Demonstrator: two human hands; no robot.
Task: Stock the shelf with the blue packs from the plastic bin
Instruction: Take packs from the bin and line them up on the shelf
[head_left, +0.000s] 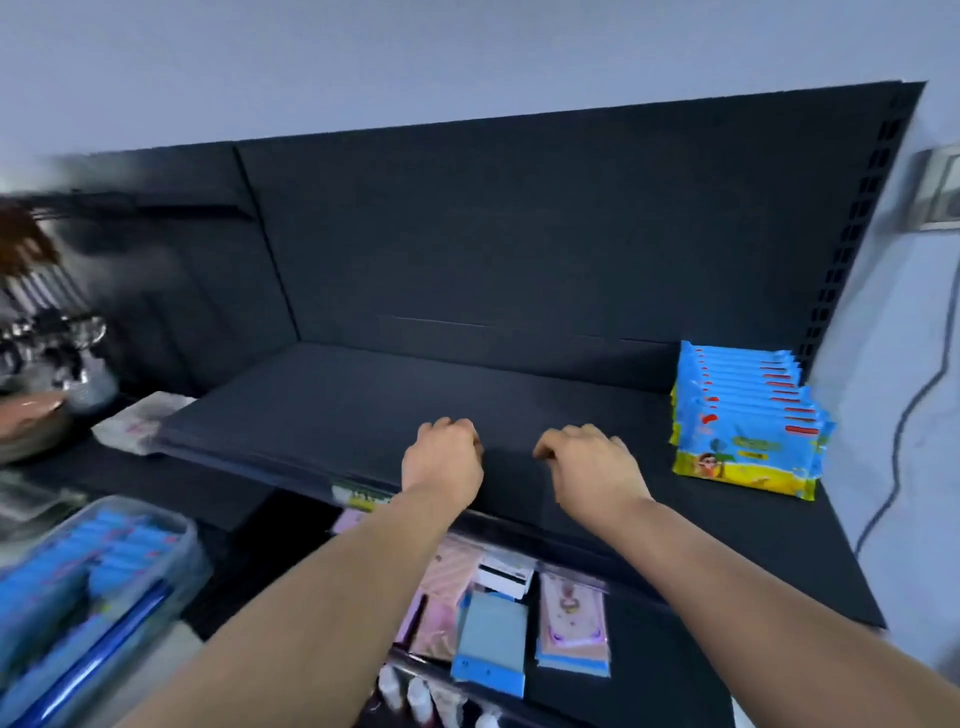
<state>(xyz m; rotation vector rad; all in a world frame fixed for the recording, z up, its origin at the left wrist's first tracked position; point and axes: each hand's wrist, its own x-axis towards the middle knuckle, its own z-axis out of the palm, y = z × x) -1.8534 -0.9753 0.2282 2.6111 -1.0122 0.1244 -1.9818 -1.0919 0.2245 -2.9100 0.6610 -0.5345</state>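
Note:
A row of several blue packs (748, 421) with yellow bottoms stands upright at the right end of the dark top shelf (363, 395). A clear plastic bin (93, 587) at the lower left holds several more blue packs. My left hand (444, 460) and my right hand (592, 462) hover side by side over the front middle of the shelf. Both have loosely curled fingers and hold nothing. The packs on the shelf stand well to the right of my right hand.
A lower shelf (649, 649) below my arms carries pink and blue card packs and small bottles. White packets (140, 426) lie left of the top shelf. Metal kitchenware (47, 358) hangs at the far left. A cable (904, 441) runs down the wall on the right.

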